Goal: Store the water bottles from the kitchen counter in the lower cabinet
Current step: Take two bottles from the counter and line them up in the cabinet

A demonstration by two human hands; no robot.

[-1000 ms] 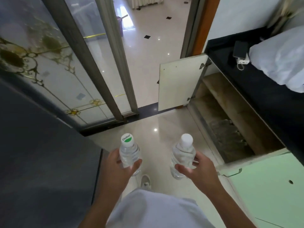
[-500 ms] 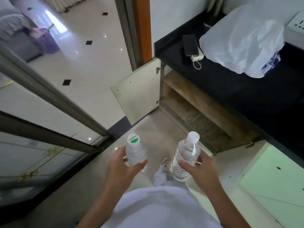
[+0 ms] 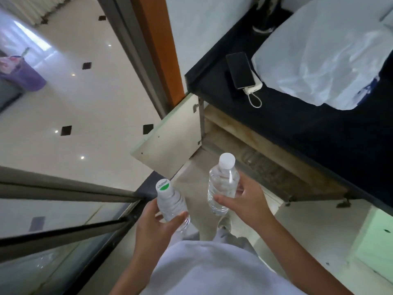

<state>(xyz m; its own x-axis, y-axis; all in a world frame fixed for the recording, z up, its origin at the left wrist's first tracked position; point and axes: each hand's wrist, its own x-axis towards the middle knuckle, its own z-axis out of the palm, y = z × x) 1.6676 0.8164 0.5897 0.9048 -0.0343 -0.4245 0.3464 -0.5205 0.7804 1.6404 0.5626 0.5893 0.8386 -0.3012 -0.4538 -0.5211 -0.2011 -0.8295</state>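
A black stone kitchen counter (image 3: pixel 297 124) runs along the right side, from the orange door frame at the far left corner toward the near right. On it, near its far left end, a black smartphone (image 3: pixel 240 70) lies flat on top of a white power bank (image 3: pixel 253 88), whose short white looped cable (image 3: pixel 255 102) rests on the counter just nearer. Just right of these sits a large crumpled white plastic bag (image 3: pixel 323 58). Under the counter, the open lower cabinet shows a worn, stained wooden shelf (image 3: pixel 253 133) and a grimy cabinet floor (image 3: pixel 268 167) below it.
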